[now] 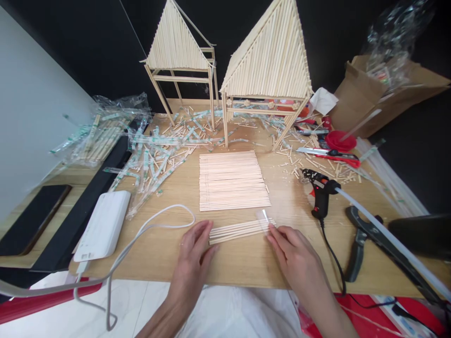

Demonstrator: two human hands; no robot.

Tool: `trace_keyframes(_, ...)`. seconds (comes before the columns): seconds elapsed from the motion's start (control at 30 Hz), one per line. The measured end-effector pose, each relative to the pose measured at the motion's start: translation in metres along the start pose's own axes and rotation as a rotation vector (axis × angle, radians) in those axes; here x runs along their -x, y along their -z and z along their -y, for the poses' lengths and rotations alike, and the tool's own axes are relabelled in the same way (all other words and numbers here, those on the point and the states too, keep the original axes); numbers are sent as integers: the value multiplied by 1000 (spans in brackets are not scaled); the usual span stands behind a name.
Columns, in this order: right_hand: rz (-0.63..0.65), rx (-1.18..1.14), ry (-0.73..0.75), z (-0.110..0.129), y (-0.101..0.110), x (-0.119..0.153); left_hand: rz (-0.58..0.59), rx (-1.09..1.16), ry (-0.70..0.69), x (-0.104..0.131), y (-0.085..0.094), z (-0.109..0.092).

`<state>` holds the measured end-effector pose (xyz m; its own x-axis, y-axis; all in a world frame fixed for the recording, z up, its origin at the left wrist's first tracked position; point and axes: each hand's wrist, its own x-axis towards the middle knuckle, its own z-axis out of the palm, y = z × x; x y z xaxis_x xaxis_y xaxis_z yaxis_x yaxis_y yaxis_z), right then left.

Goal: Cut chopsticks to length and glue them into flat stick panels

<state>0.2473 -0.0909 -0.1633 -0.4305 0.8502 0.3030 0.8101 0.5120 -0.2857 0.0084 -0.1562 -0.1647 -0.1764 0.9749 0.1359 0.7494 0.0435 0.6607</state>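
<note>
A small row of thin wooden sticks point(237, 230) lies near the table's front edge. My left hand point(194, 256) rests flat beside the row's left end, fingertips touching it. My right hand point(294, 256) touches the right end, where a scrap of clear tape point(263, 219) sits over the sticks. Neither hand grips anything. Just behind lies a larger flat mat of joined sticks point(232, 180). Two stick-built houses stand at the back, one left point(180, 61) and one right point(269, 70).
A black glue gun point(320, 190) and pliers point(359, 244) lie right of my hands. A red utility knife point(331, 155), cardboard box point(380, 94), white power strip point(104, 225) with cable, phone point(33, 218), and several plastic chopstick wrappers point(148, 155) surround the wooden table point(246, 263).
</note>
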Motion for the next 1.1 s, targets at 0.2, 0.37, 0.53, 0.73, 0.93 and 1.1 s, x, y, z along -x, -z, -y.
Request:
trace_keyframes(0.2,-7,1,10,0,0,0,67,81,-85,-20,3,8)
trace_keyframes(0.37,-11,3,7,-1,-1,-1,71,146,-31,-22,2,4)
trace_keyframes(0.53,-6,2,10,-2,-1,0,70,157,20,-22,3,6)
trace_keyframes(0.73,-11,-8,15,-2,-1,1,68,150,19,-25,2,7)
trace_keyframes(0.93,-38,-5,44,-5,-7,2,41,52,-63,-21,3,8)
trace_keyframes(1.1,-44,8,40,-7,-10,4,10,-198,-284,-8,2,9)
